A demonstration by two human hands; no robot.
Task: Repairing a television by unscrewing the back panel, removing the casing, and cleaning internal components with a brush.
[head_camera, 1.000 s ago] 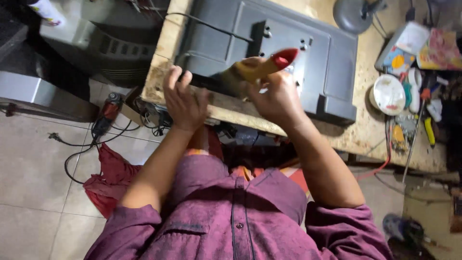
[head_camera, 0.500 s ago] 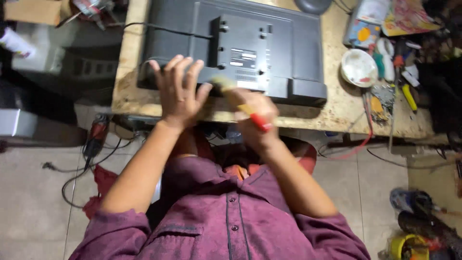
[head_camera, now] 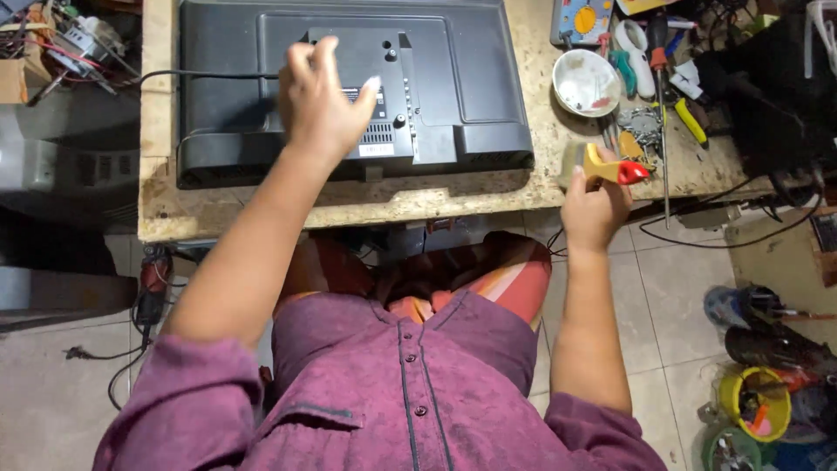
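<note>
A black flat television lies back side up on a worn wooden table. My left hand hovers over the middle of its back panel, fingers loosely curled, holding nothing. To the right of the television's lower corner, my right hand grips a paint brush with a yellow handle and red end, at the table's front edge. A black cable runs off the television to the left.
A white bowl, screwdrivers and pliers crowd the table's right end. Another grey television sits at the left. Cables and a power strip lie on the tiled floor; cans and a yellow tub stand lower right.
My right hand has carried the brush from the television's near edge out to the right. My left hand has lifted from that edge to above the back panel.
</note>
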